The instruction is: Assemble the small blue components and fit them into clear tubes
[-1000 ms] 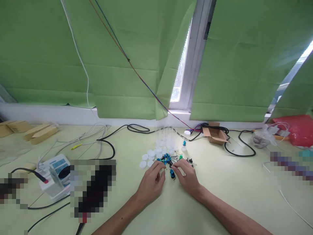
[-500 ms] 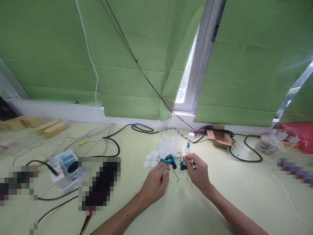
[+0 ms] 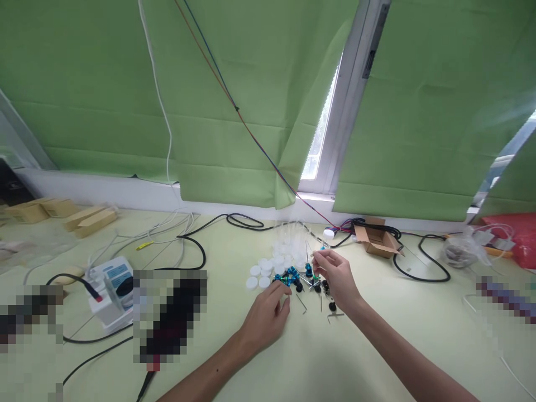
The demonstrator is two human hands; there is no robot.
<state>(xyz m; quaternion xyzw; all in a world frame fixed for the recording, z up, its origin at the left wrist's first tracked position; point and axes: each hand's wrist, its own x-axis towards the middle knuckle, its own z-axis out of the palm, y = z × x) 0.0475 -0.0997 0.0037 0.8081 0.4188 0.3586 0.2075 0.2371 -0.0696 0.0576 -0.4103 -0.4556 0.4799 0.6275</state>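
My left hand (image 3: 266, 312) lies at the near left of a pile of small blue metal parts (image 3: 291, 276). Its fingers are loosely bent, with a gap between thumb and index finger, and its fingertips are beside the pile. Over the pile's right side is my right hand (image 3: 338, 279), thumb and fingers drawn together; whatever they hold is too small to make out. Just left of those fingertips stands a blue part (image 3: 309, 270) with a thin rod pointing up. Below lie black round pieces (image 3: 332, 306) and a bent hex key (image 3: 301, 304).
White round caps (image 3: 252, 283) and clear tubes (image 3: 288, 245) stand behind the pile. A capped clear tube (image 3: 328, 237) is behind my right hand. Farther back are an open cardboard box (image 3: 379, 243) and black cables (image 3: 247, 222). A white power strip (image 3: 111, 296) lies left.
My right hand has risen slightly away from me, uncovering black pieces and hex keys under it. The blue part by its fingertips now appears farther back. My left hand has hardly moved.
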